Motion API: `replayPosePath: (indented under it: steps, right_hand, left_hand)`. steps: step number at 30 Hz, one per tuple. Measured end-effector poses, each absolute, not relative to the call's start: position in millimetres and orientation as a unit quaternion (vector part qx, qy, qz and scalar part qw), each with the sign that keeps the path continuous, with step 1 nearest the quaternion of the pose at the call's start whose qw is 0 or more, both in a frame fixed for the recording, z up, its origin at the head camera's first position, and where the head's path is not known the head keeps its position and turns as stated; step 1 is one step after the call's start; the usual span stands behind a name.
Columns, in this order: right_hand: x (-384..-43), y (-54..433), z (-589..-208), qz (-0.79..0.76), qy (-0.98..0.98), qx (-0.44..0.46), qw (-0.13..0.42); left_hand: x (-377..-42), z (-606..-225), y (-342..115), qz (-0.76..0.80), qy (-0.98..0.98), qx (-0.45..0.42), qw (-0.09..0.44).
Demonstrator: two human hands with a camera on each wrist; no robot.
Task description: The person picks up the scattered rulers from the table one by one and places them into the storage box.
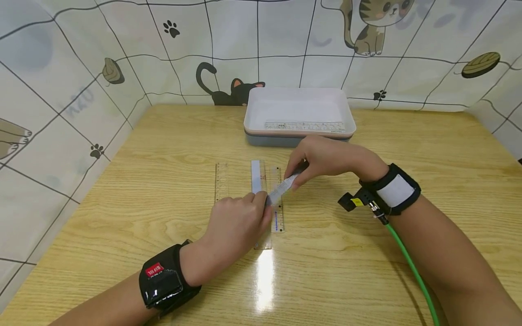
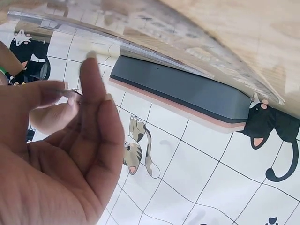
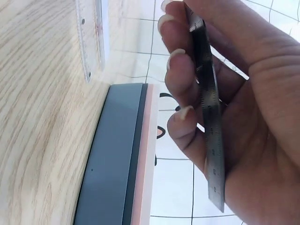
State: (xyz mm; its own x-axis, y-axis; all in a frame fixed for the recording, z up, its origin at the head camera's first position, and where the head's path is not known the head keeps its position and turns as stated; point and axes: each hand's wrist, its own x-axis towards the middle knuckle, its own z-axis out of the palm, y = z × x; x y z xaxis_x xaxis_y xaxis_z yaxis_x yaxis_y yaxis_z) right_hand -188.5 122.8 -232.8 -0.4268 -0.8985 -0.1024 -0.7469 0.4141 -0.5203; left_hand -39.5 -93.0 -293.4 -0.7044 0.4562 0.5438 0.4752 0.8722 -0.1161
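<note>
A narrow steel ruler (image 1: 281,189) with fine markings slants between the two hands above the table. My right hand (image 1: 320,156) pinches its upper end between thumb and fingers, and in the right wrist view the end of the ruler (image 3: 214,154) runs back along the palm. The lower end is pinched by my left hand (image 1: 236,222), whose fist hides that tip. Beneath the hands, a clear ruler (image 1: 221,179), a ruler with a pale blue strip (image 1: 256,175) and another clear ruler (image 1: 278,222) lie side by side, partly covered by the left hand.
At the back of the wooden table (image 1: 171,149) stands a white tray-like box (image 1: 299,102) with a pink rim and grey base. A clear ruler (image 1: 303,126) lies inside it. A cat-patterned curtain (image 1: 281,40) encloses the table. A green cable (image 1: 412,267) trails from the right wrist.
</note>
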Motion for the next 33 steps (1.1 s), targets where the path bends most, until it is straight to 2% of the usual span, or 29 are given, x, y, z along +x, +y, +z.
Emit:
replayPosePath:
  steps: [4, 13, 18, 21, 25, 33]
  right_hand:
    - [-192, 129, -229, -0.206, 0.832, -0.489, 0.161]
    - [-205, 158, -218, -0.235, 0.883, -0.406, 0.005]
    - [-213, 161, -223, -0.246, 0.901, -0.354, -0.054]
    - [-216, 161, -228, -0.245, 0.906, -0.335, -0.086]
    - [-220, 158, -235, -0.241, 0.915, -0.305, -0.106]
    - [-229, 162, -249, -0.239, 0.929, -0.255, -0.123]
  left_hand:
    - [-39, -293, -93, -0.027, -0.932, -0.237, 0.274]
    - [-40, -294, -93, 0.007, -0.949, -0.2, 0.242]
    - [-39, -297, -92, 0.014, -0.946, -0.219, 0.239]
    - [-36, -300, -93, 0.029, -0.941, -0.26, 0.216]
    - [-34, -306, -94, 0.066, -0.931, -0.309, 0.184]
    - [-34, -309, -95, 0.102, -0.923, -0.327, 0.177]
